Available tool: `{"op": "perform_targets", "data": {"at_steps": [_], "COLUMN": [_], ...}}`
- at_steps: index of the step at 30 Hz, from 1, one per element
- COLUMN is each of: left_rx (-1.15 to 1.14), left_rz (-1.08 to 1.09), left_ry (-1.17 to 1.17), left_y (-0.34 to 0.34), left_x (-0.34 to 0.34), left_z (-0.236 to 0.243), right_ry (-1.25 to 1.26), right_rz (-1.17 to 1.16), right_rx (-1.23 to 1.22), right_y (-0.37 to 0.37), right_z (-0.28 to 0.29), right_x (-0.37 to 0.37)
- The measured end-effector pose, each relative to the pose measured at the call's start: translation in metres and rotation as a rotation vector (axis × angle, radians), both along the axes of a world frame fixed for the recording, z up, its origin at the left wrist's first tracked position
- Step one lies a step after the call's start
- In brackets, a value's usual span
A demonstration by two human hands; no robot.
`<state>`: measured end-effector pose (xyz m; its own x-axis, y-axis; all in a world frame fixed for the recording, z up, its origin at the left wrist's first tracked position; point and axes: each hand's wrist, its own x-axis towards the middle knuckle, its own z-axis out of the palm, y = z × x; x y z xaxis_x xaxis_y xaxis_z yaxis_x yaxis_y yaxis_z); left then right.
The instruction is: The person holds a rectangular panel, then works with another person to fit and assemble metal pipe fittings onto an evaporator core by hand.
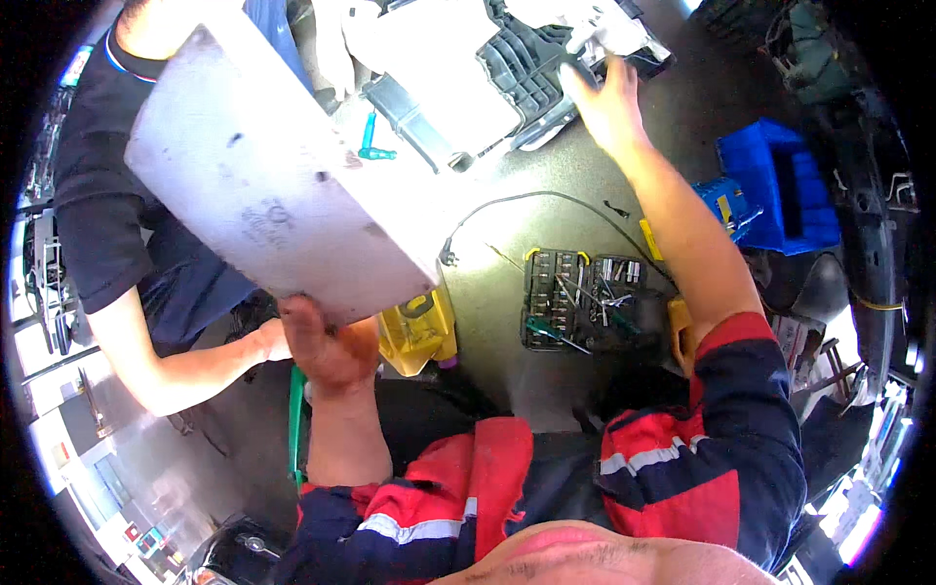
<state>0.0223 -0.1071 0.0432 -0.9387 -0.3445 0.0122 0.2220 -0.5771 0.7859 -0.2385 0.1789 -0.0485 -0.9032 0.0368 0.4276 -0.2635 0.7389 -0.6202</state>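
My left hand (331, 351) is closed on the lower edge of a large, flat, light metal plate (263, 175) with dark smudges, raised over the left side of the view. My right hand (609, 112) reaches to the upper middle, fingers apart, at the edge of a black ribbed plastic part (517, 78) with pale pieces; exact contact is unclear. A yellow plastic case (405, 331) lies under the plate beside my left hand. An open socket set (556, 302) with loose tools on it and a black cable (526, 195) lie between my arms. A small teal tool (375, 151) lies beside the plastic part.
A co-worker in a dark shirt (102, 224) stands at the left, their hand (273, 341) close beside my left hand, partly hidden. A blue bin (819, 205) and blue tool case (721, 195) are at the right, with dark equipment (809, 49) beyond them.
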Motion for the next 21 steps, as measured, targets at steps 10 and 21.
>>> {"op": "perform_targets", "data": {"at_steps": [10,21], "left_rx": [0.651,0.364], "left_rz": [-0.057,-0.208], "left_ry": [0.149,0.198], "left_y": [-0.039,-0.039], "left_x": [0.021,-0.016], "left_z": [-0.018,-0.021], "right_ry": [-0.144,-0.073], "right_rz": [-0.287,-0.328], "right_rx": [0.256,0.024], "right_y": [-0.020,-0.034], "right_z": [-0.059,-0.055], "right_x": [-0.114,-0.103]}}
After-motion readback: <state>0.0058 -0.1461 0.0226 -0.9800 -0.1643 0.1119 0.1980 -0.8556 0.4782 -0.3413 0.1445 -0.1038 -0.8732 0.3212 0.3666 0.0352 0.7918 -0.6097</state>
